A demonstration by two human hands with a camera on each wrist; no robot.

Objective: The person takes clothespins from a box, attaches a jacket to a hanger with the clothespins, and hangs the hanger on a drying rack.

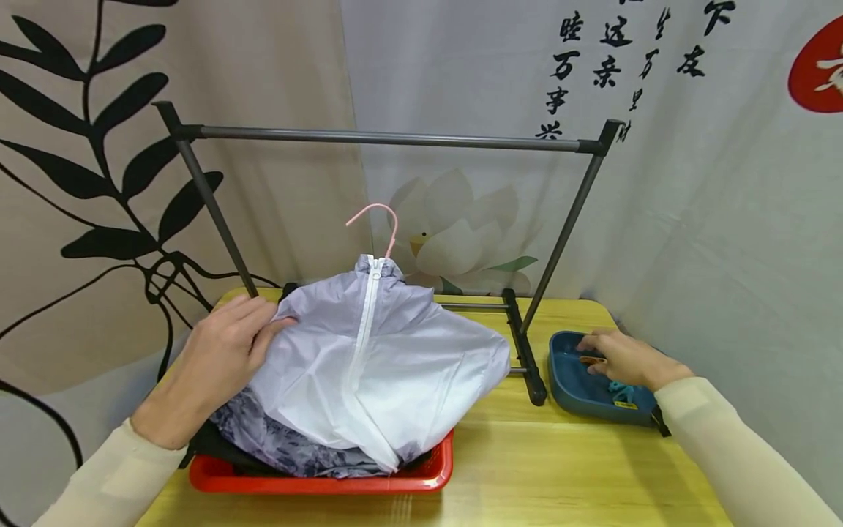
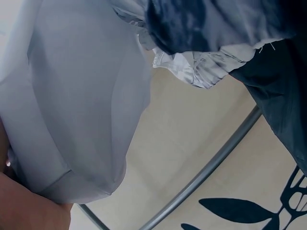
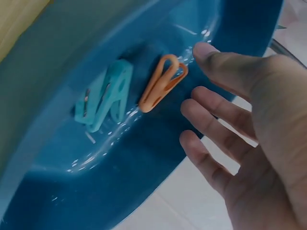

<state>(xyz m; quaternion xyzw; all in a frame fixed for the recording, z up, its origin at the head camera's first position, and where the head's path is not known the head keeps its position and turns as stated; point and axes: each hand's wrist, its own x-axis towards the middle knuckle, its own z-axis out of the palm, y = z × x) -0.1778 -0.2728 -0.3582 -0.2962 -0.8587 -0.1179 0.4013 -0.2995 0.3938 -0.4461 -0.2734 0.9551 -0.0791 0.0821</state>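
A pale lilac-to-white zip jacket [image 1: 369, 344] hangs on a pink hanger [image 1: 388, 219], whose hook rises free above the collar. My left hand [image 1: 220, 351] grips the jacket by its left-side shoulder, thumb over the fabric. In the left wrist view the jacket's cloth [image 2: 81, 105] fills the left side, and most of that hand is out of frame. My right hand [image 3: 249, 120] reaches into a blue tray [image 3: 144, 158] with fingers apart and nothing between them. Close to its fingertips lies an orange clothespin [image 3: 162, 85]; teal clothespins [image 3: 106, 96] lie beside that.
Under the jacket, a red basket [image 1: 316, 485] holds dark and grey-patterned clothes [image 1: 290, 439]. Behind it stands a grey rack with a horizontal bar [image 1: 395, 137] and slanted posts, its black foot [image 1: 527, 351] near the tray. A patterned curtain [image 1: 691, 219] backs the wooden table [image 1: 560, 468].
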